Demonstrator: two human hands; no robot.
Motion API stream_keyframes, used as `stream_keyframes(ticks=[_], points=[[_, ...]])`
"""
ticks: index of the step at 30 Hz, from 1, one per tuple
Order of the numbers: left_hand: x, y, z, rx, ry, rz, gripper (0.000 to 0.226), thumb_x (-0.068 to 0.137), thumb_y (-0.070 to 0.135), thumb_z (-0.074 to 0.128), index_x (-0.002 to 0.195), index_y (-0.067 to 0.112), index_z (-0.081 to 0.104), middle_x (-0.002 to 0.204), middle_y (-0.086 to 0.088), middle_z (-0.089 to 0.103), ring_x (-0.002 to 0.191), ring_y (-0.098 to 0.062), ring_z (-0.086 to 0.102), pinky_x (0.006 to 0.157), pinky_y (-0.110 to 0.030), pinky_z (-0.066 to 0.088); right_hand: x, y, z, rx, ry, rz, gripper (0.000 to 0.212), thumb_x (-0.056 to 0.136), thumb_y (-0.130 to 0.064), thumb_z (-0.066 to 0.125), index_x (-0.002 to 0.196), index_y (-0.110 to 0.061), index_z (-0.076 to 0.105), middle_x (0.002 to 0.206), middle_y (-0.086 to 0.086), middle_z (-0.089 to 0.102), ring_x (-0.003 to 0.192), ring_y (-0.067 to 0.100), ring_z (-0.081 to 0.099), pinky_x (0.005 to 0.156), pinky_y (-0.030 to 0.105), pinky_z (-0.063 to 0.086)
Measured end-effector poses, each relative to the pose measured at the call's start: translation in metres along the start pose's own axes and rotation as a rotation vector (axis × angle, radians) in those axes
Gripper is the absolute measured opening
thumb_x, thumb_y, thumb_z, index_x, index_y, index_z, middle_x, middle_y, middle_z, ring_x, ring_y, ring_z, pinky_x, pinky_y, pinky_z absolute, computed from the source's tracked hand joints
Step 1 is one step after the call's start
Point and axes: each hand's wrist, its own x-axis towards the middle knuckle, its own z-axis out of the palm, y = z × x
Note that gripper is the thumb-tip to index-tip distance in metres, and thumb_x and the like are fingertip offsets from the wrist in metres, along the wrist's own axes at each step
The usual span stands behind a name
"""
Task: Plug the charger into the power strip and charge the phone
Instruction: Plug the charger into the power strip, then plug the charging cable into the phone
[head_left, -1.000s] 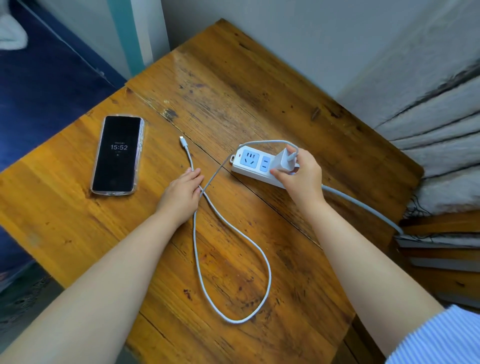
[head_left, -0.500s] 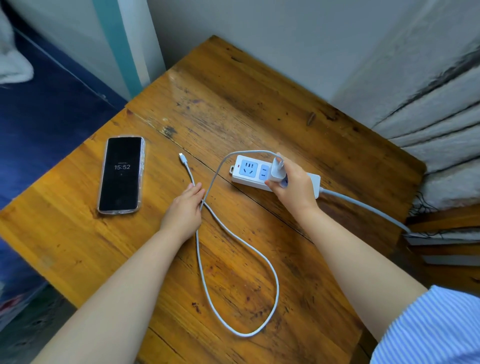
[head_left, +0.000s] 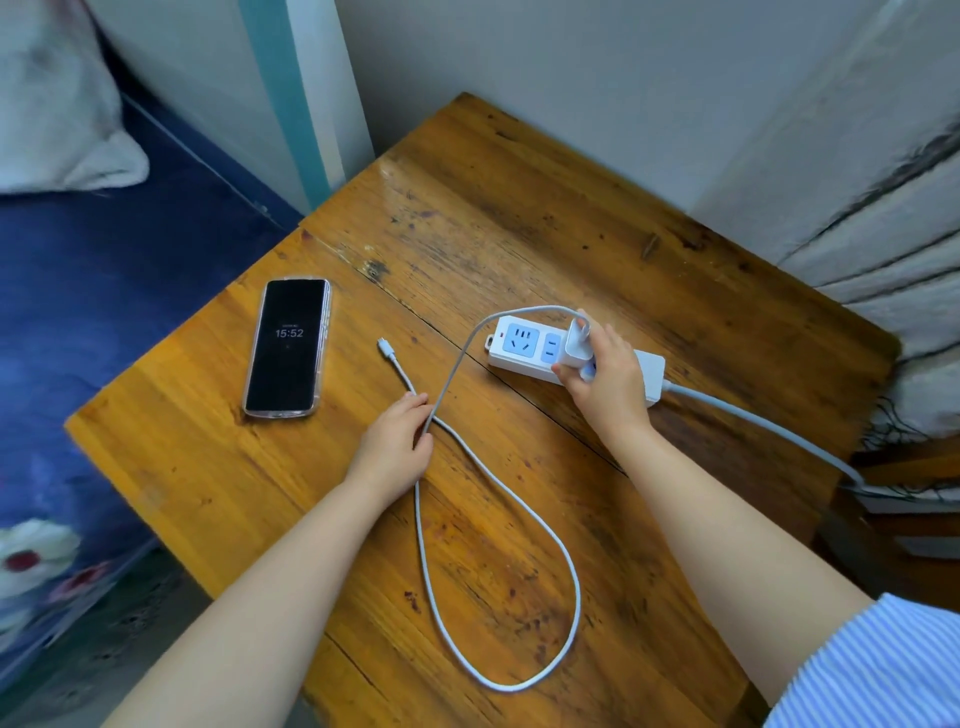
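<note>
A white power strip (head_left: 524, 345) with blue sockets lies on the wooden table (head_left: 519, 234). My right hand (head_left: 608, 379) grips the white charger (head_left: 575, 347), which stands upright on the strip's middle sockets. The charger's white cable (head_left: 519, 525) loops over the table, and its free plug end (head_left: 385, 345) lies between phone and strip. My left hand (head_left: 397, 441) rests flat on the cable where it crosses itself. The black phone (head_left: 287, 347) lies face up at the left, showing 15:52, with nothing plugged into it.
The strip's grey cord (head_left: 769, 426) runs off the table's right edge. A bed with a blue cover (head_left: 104, 322) and a pillow (head_left: 57, 114) lies left of the table. White walls and grey fabric (head_left: 883, 234) stand behind and to the right.
My right hand has turned the charger upright and set it down on the strip's sockets. My left hand has stayed on the cable. The view has shifted slightly.
</note>
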Motion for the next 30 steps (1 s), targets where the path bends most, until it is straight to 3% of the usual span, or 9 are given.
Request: stream_keyframes(ticks=[3,5,8,12,15,20,23,26,30], points=[[-0.012,0.0,0.003,-0.018,0.086,-0.022,0.044,0.09,0.006,0.049,0.133,0.008,0.041,0.145,-0.007,0.038,0.134,-0.02,0.034,0.11,-0.034,0.031,-0.007,-0.005,-0.002,0.042,-0.06,0.017,0.068,0.08,-0.011,0.062,0.136,-0.02,0.024,0.141,0.014,0.039,0.131,0.031,0.031,0.109,0.053,0.031],[-0.019,-0.002,0.007,-0.023,0.116,-0.02,0.047,0.088,0.004,0.05,0.134,0.009,0.04,0.145,-0.008,0.039,0.133,-0.021,0.035,0.109,-0.033,0.032,-0.024,-0.011,-0.003,0.067,0.006,0.038,0.069,0.08,-0.009,0.062,0.136,-0.013,0.022,0.144,0.013,0.034,0.135,0.029,0.027,0.112,0.049,0.025],[-0.027,-0.004,0.011,-0.027,0.146,0.001,0.048,0.087,0.002,0.052,0.133,0.007,0.04,0.141,-0.011,0.042,0.131,-0.022,0.038,0.108,-0.031,0.032,-0.063,-0.018,0.004,-0.05,0.103,-0.077,0.044,0.079,-0.013,0.062,0.119,-0.005,0.047,0.125,0.018,0.053,0.121,0.032,0.044,0.107,0.053,0.029],[-0.035,-0.009,0.016,0.011,0.182,-0.028,0.046,0.087,0.007,0.055,0.132,0.008,0.042,0.129,-0.012,0.052,0.121,-0.025,0.046,0.103,-0.037,0.04,-0.096,-0.031,0.025,-0.149,-0.18,-0.203,0.032,0.082,-0.022,0.059,0.11,-0.007,0.054,0.114,0.015,0.058,0.108,0.029,0.05,0.092,0.045,0.039],[-0.041,-0.012,0.018,0.044,0.174,-0.103,0.046,0.088,0.013,0.055,0.132,0.012,0.041,0.116,-0.012,0.058,0.109,-0.027,0.053,0.092,-0.041,0.049,-0.102,-0.036,0.035,-0.211,-0.422,-0.198,0.024,0.086,-0.013,0.052,0.109,-0.005,0.052,0.106,0.017,0.058,0.097,0.034,0.054,0.079,0.04,0.046],[-0.049,-0.013,0.024,0.105,0.283,-0.139,0.045,0.087,0.001,0.048,0.13,0.016,0.043,0.118,-0.012,0.053,0.106,-0.028,0.05,0.084,-0.036,0.045,-0.106,-0.014,0.018,-0.345,-0.503,-0.186,0.013,0.084,-0.003,0.046,0.095,-0.005,0.053,0.091,0.014,0.057,0.081,0.031,0.055,0.066,0.038,0.049],[-0.05,-0.011,0.027,0.198,0.308,-0.063,0.044,0.087,-0.002,0.045,0.127,0.015,0.048,0.115,-0.013,0.051,0.108,-0.028,0.046,0.086,-0.037,0.042,-0.112,-0.004,0.0,-0.517,-0.67,-0.108,0.014,0.082,-0.011,0.053,0.081,-0.018,0.041,0.069,0.0,0.048,0.063,0.017,0.048,0.047,0.024,0.037],[-0.042,-0.002,0.032,0.258,0.26,0.031,0.047,0.089,0.003,0.045,0.133,0.018,0.041,0.111,-0.012,0.052,0.105,-0.028,0.047,0.085,-0.038,0.042,-0.112,-0.003,-0.009,-0.667,-0.777,-0.082,0.013,0.081,-0.019,0.056,0.075,-0.019,0.043,0.061,-0.004,0.042,0.055,0.011,0.041,0.042,0.02,0.028],[-0.028,0.01,0.036,0.319,0.17,0.042,0.043,0.093,0.007,0.04,0.133,0.021,0.043,0.115,-0.013,0.052,0.109,-0.029,0.047,0.086,-0.04,0.042,-0.104,-0.01,0.0,-0.578,-0.567,-0.167,0.017,0.084,-0.028,0.054,0.088,-0.011,0.055,0.067,-0.004,0.044,0.065,0.015,0.046,0.049,0.023,0.037]])
